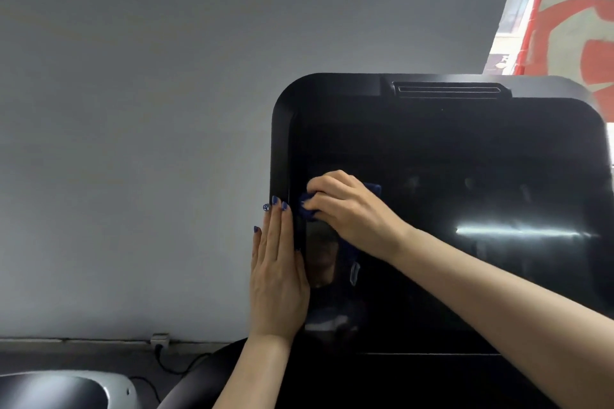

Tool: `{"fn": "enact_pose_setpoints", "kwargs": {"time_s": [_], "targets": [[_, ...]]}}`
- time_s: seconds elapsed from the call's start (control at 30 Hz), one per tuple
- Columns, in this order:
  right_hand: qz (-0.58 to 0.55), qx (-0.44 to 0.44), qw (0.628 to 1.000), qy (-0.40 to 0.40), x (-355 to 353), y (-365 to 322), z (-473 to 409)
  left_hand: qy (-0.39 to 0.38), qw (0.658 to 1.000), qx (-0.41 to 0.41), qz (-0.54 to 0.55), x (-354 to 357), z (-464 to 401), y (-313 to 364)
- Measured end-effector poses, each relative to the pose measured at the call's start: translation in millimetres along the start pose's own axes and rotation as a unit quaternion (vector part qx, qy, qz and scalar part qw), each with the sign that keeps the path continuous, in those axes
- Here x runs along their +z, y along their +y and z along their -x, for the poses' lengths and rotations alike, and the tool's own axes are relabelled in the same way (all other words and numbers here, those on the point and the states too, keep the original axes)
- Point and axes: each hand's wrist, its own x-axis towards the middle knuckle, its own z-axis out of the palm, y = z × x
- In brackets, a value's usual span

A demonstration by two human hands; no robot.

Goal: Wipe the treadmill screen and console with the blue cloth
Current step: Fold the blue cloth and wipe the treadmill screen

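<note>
Glossy black screen (465, 176); right hand (345, 206) grips crumpled cloth (307, 207).

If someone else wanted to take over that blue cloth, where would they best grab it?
Probably the bunched fold of the blue cloth poking out past the right hand, coming from the screen's left edge. Most of the cloth is hidden under those curled fingers, and the left hand lies flat along that edge just below, so room is tight.

The treadmill screen (465, 196) is big, black and shiny, standing up with round corners. The blue cloth (307, 207) is bunched up small against the screen's left side.
</note>
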Motion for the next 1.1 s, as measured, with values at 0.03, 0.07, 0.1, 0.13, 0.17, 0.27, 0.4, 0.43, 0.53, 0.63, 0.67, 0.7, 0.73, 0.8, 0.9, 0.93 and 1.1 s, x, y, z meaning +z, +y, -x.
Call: {"fn": "enact_pose_setpoints", "kwargs": {"time_s": [0.03, 0.07, 0.1, 0.13, 0.17, 0.27, 0.4, 0.43, 0.53, 0.63, 0.67, 0.7, 0.73, 0.8, 0.9, 0.93, 1.1], "targets": [[0.005, -0.008, 1.0, -0.003, -7.7, 6.3, 8.0, 0.001, 1.0, 0.004, -0.002, 0.4, 0.0, -0.9], [0.012, -0.007, 1.0, 0.001, -15.8, 12.3, 18.6, 0.003, 1.0, 0.006, -0.005, 1.6, -0.2, -1.3], [0.02, 0.005, 1.0, 0.009, -23.7, 17.3, 30.7, 0.008, 1.0, 0.007, -0.007, 3.1, -0.4, -1.5], [0.029, 0.02, 0.999, 0.024, -30.4, 20.8, 42.0, 0.013, 1.0, 0.005, -0.006, 4.8, -0.7, -1.5], [0.037, 0.033, 0.998, 0.04, -34.9, 22.2, 50.7, 0.018, 1.0, 0.002, -0.003, 5.9, -0.8, -1.7], [0.066, 0.056, 0.994, 0.07, -36.0, 15.7, 59.0, 0.023, 1.0, 0.001, -0.012, 6.1, -1.7, -2.4], [0.142, 0.036, 0.986, 0.075, -38.3, 7.6, 60.7, 0.018, 0.999, -0.02, -0.019, 6.1, -1.8, 6.4], [0.165, 0.026, 0.984, 0.066, -41.7, 7.7, 62.3, 0.019, 0.999, -0.026, -0.015, 6.8, -1.3, 9.0], [0.17, 0.0, 0.985, 0.041, -48.1, 13.0, 66.8, 0.029, 0.999, -0.022, -0.012, 8.8, 0.5, 9.4], [0.155, -0.005, 0.988, 0.017, -45.4, 23.8, 61.2, 0.031, 0.999, -0.014, -0.011, 10.9, 1.2, 6.9], [0.149, 0.005, 0.989, 0.02, -40.1, 26.1, 54.4, 0.032, 0.999, -0.012, -0.011, 10.9, 1.3, 6.1], [0.141, 0.025, 0.989, 0.03, -33.3, 27.2, 47.0, 0.031, 0.999, -0.011, -0.011, 10.9, 1.6, 5.4], [0.127, 0.046, 0.99, 0.043, -27.0, 27.1, 39.9, 0.03, 0.999, -0.009, -0.01, 10.5, 2.1, 5.2], [0.097, 0.068, 0.992, 0.046, -21.0, 24.0, 34.8, 0.029, 1.0, -0.005, -0.006, 9.9, 2.6, 5.1], [0.133, 0.082, 0.987, -0.026, -28.8, 14.6, 57.3, 0.035, 0.999, -0.006, -0.013, 9.8, 3.3, 5.3], [0.153, 0.086, 0.983, -0.057, -34.0, 10.9, 67.5, 0.037, 0.999, -0.007, -0.014, 10.4, 3.1, 5.7], [0.166, 0.098, 0.979, -0.067, -35.6, 14.4, 53.8, 0.038, 0.999, -0.007, -0.015, 10.7, 2.0, 6.7]]}}
